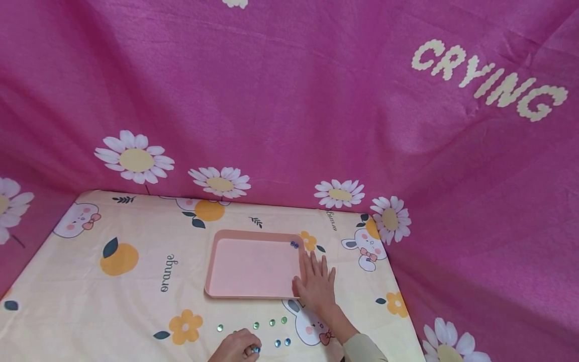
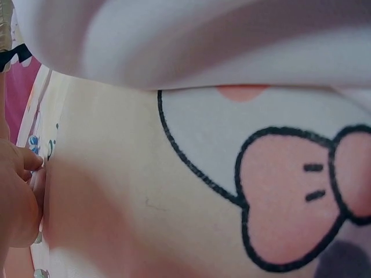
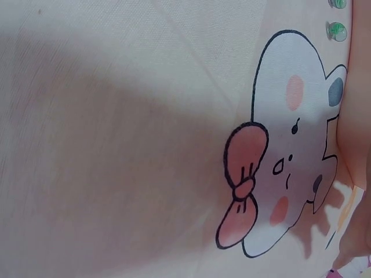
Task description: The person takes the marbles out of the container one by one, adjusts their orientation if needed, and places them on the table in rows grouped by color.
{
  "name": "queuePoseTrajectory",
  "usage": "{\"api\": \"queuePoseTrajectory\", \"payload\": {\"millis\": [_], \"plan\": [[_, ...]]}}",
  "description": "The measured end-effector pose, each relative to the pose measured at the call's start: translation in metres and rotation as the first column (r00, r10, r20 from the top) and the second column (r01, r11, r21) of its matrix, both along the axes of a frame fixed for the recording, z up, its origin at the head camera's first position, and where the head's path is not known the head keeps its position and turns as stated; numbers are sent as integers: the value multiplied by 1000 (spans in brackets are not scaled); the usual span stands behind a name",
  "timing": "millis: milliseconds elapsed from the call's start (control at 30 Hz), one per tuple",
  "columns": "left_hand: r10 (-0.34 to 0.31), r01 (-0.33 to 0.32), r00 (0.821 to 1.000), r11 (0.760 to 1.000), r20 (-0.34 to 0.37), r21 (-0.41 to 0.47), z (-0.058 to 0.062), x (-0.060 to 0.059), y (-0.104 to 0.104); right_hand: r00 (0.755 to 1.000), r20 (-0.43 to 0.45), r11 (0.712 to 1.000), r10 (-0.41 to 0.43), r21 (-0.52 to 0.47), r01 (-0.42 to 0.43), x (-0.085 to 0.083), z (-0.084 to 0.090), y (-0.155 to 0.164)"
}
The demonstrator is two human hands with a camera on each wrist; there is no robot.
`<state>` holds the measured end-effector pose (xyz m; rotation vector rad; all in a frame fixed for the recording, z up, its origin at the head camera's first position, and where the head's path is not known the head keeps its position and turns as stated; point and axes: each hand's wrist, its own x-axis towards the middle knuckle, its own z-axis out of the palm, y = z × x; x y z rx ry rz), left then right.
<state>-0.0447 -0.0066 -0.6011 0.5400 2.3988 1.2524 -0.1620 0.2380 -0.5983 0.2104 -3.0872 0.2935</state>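
A: From the head view, where are the hands?

B: The right hand (image 1: 316, 284) lies flat with straight fingers at the right edge of the shallow pink rectangular plastic tray (image 1: 217, 281), touching its rim and gripping nothing. The left hand (image 1: 235, 347) sits at the bottom edge of the cream cartoon-printed tablecloth (image 1: 135, 311), fingers curled, pinching a small blue glass bead (image 1: 256, 349).

A: And the other beads?

B: A loose row of small green and blue glass beads (image 1: 272, 323) lies on the cloth between the two hands, just below the tray. Two small dark-blue beads (image 1: 294, 245) rest inside the tray, in its far right corner. A pink daisy-printed fabric backdrop (image 1: 289, 100) hangs behind.

A: The left wrist view?

B: Mostly a blurred printed rabbit bow on the cloth; the fingertips (image 2: 29, 159) show at the left edge, pressed together near something bluish.

A: The right wrist view?

B: The printed rabbit, with two green beads (image 3: 337, 30) near the top right corner. The grip cannot be told from here.
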Motion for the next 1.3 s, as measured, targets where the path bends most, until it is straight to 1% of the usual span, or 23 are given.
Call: {"api": "queuePoseTrajectory", "payload": {"millis": [233,400,567,633,733,800,833,933,1033,1167,1233,1300], "plan": [[17,-17,1000,1000,6,-21,1,1,2,1000,-7,1000,-1,-8,1,0,-1,1],[22,-21,999,999,40,-25,3,1,3,1000,6,1000,-10,-8,10,-1,-2,1],[53,-51,996,998,74,-23,7,2,5,1000,6,1000,-15,-23,15,-1,-1,1],[59,-60,997,998,46,2,10,1,6,1000,6,999,-12,-33,12,-1,-1,1],[58,-56,998,996,-29,62,18,-4,7,1000,3,1000,-6,-29,6,0,0,1],[70,-58,992,991,-102,117,24,-11,7,1000,1,1000,-4,-21,4,0,0,1],[78,-61,989,989,-124,136,27,-16,8,1000,-2,1000,-3,-11,3,0,0,1],[116,-89,981,982,-158,169,35,-36,11,1000,-4,1000,-5,2,6,1,1,1],[126,-100,979,982,-162,162,43,-59,14,1000,-4,1000,-3,9,3,1,2,0],[110,-87,985,983,-135,164,50,-89,21,1000,2,1000,3,7,-3,1,4,-1],[117,-95,984,982,-132,162,52,-103,27,1000,4,1000,3,12,-3,1,3,-1],[131,-106,980,981,-148,164,51,-116,34,1000,9,1000,-2,20,1,1,2,0]]}}
